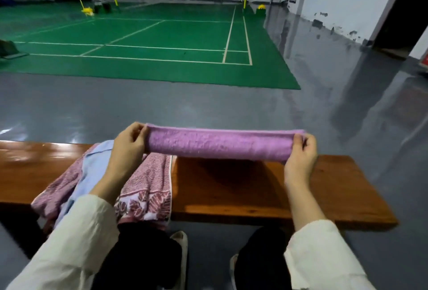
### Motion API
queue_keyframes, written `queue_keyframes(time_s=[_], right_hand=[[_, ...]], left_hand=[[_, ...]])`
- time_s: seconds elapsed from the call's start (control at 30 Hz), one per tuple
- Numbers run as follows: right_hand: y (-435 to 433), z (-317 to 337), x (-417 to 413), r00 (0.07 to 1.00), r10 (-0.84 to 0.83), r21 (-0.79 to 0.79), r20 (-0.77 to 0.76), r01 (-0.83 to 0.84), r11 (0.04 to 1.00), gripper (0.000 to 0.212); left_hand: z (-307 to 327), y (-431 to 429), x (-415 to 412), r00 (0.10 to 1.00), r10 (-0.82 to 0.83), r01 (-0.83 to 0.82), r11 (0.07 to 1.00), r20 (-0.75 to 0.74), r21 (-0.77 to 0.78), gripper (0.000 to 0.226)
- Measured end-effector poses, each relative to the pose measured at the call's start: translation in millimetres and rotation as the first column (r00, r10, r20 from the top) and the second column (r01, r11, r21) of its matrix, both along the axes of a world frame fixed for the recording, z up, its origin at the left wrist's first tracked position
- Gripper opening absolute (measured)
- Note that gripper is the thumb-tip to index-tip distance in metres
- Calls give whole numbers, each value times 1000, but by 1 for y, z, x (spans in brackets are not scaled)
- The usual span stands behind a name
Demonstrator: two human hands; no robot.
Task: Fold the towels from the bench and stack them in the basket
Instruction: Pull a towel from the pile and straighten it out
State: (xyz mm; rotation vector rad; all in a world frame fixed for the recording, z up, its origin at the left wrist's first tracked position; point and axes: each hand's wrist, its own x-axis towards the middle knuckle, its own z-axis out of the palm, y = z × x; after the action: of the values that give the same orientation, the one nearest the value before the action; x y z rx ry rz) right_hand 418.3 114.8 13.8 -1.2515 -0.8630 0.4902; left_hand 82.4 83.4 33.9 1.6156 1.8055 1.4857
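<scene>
Left hand [129,142] and right hand [302,150] each pinch an end of the purple towel [217,144], mid-fold. Patterned towel [150,183] and blue cloth [95,169] wait unfolded on the bench [231,192]; no basket visible.

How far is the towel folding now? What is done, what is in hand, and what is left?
Done: nothing shows as finished; no basket or folded stack is in view. In hand: the left hand and right hand pinch the ends of the purple towel, held as a narrow band above the bench. Left: the patterned towel and the light blue towel lie unfolded on the bench.
</scene>
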Motion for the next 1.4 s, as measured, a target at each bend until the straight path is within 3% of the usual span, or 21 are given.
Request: queue_keyframes(time_s=[0.13,0.27,0.37,0.43,0.5,0.57,0.67,0.77,0.9,1.03,1.2,1.33,1.4], right_hand=[[-46,-83,-1,1000,-5,-139,-30,1,990,10],[-68,-117,4,1000,-8,-240,-30,1,971,12],[-70,-114,1,999,32,-280,36,-21,960,16],[-69,-110,-7,976,134,-339,173,-68,938,22],[-66,-103,-24,907,247,-359,340,-118,926,28],[-65,-95,-50,831,388,-356,398,-250,901,30],[-68,-84,-105,671,680,-375,295,-573,729,32],[-59,-93,-148,557,807,-436,197,-687,581,37],[-28,-105,-166,592,801,-430,93,-701,568,17],[2,-116,-175,643,763,-430,72,-670,605,15],[38,-137,-175,716,697,-434,42,-615,658,5],[59,-153,-170,763,642,-434,78,-554,711,8],[65,-157,-171,755,651,-434,79,-562,704,10]], left_hand=[[-65,-41,1,999,-11,3,987,-50,-159,20],[-95,-67,10,997,-65,55,975,-37,-214,18],[-99,-71,13,992,-112,98,971,-54,-220,17],[-99,-69,14,989,-148,137,959,-27,-249,16],[-99,-65,17,984,-175,161,948,-27,-274,17],[-98,-59,24,980,-193,175,943,-40,-284,15],[-98,-52,37,978,-201,180,945,-51,-273,10],[-103,-44,43,971,-239,236,943,16,-235,11],[-110,-24,36,980,-198,190,951,-8,-244,10],[-112,8,27,975,-222,214,942,-3,-260,12],[-117,67,10,957,-290,268,843,25,-467,18],[-127,106,-2,983,-59,-35,871,-175,-490,17],[-133,117,-1,970,-37,-97,849,-242,-520,23]])
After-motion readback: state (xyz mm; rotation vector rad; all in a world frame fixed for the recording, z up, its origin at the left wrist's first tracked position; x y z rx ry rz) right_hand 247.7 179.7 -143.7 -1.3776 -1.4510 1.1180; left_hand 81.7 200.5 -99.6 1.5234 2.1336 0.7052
